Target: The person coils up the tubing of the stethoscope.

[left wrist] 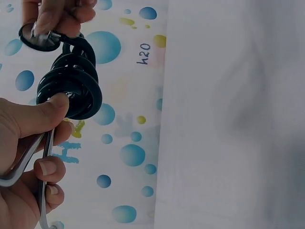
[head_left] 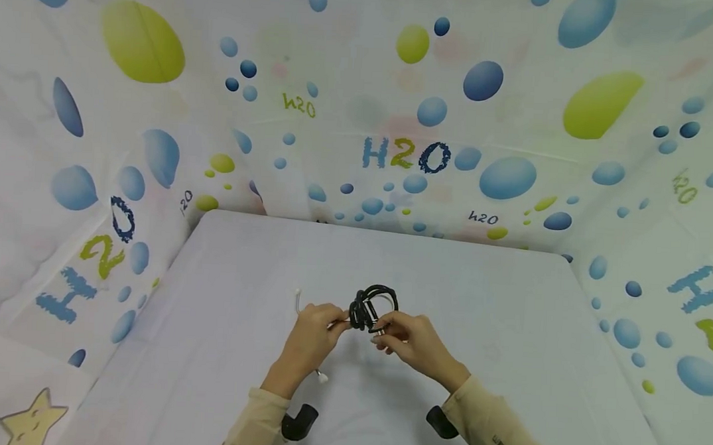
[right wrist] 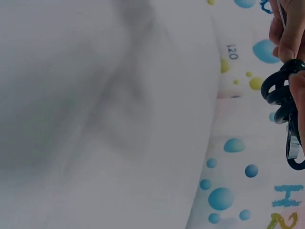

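A stethoscope with black tubing (head_left: pixel 362 310) wound into a tight coil is held above the table between both hands. My left hand (head_left: pixel 314 335) grips its metal ear tubes (left wrist: pixel 48 148), the thumb pressed at the end of the coil. White ear tips (head_left: pixel 322 378) stick out on either side of that hand. My right hand (head_left: pixel 415 343) pinches the other end beside a loose loop of tubing. In the left wrist view, a black-rimmed round part (left wrist: pixel 40 42) with shiny metal shows under the right fingertips. The right wrist view catches the coil (right wrist: pixel 280 95) at its edge.
A white cloth (head_left: pixel 241 257) covers the table. Walls of printed fabric (head_left: pixel 337 115) with blue and green drops stand behind and at both sides. Black wrist mounts (head_left: pixel 301 422) show near the beige sleeves (head_left: pixel 255 420).
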A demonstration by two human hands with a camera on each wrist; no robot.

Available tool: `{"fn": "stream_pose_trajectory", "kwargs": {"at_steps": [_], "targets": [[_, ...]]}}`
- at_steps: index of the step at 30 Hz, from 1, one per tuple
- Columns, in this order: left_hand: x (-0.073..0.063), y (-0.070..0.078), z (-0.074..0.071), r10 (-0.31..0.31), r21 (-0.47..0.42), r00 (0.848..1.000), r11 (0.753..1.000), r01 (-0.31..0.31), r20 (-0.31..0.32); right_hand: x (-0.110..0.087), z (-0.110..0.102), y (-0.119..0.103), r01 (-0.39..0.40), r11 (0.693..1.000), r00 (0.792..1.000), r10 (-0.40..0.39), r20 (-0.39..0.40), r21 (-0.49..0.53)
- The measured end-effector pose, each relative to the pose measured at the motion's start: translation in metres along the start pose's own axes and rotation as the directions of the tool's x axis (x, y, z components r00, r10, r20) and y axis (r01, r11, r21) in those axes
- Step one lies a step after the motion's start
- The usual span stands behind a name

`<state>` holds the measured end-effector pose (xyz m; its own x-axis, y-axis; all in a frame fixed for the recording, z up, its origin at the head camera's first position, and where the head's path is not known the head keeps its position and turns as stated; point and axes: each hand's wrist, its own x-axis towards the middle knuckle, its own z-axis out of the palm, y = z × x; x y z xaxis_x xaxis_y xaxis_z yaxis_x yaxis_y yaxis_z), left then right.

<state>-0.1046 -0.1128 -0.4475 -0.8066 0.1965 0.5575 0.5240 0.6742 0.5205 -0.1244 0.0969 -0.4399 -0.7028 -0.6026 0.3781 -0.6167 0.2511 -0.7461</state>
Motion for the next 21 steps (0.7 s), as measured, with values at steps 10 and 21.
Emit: {"fn": "stream_pose_trajectory", "kwargs": {"at_steps": [10, 21], "targets": [[-0.0018, -0.0008, -0.0009, 0.117, -0.015, 0.993, 0.993, -0.117, 0.005, 0.0017, -0.0038, 0.0068, -0.226, 0.972, 0.941, 0.234, -0.246, 0.06], [-0.003, -0.0023, 0.005, 0.218, -0.044, 0.975, 0.975, -0.22, -0.042, 0.0089, -0.0081, 0.0062, -0.565, 0.589, 0.703, 0.71, -0.037, 0.578]]}}
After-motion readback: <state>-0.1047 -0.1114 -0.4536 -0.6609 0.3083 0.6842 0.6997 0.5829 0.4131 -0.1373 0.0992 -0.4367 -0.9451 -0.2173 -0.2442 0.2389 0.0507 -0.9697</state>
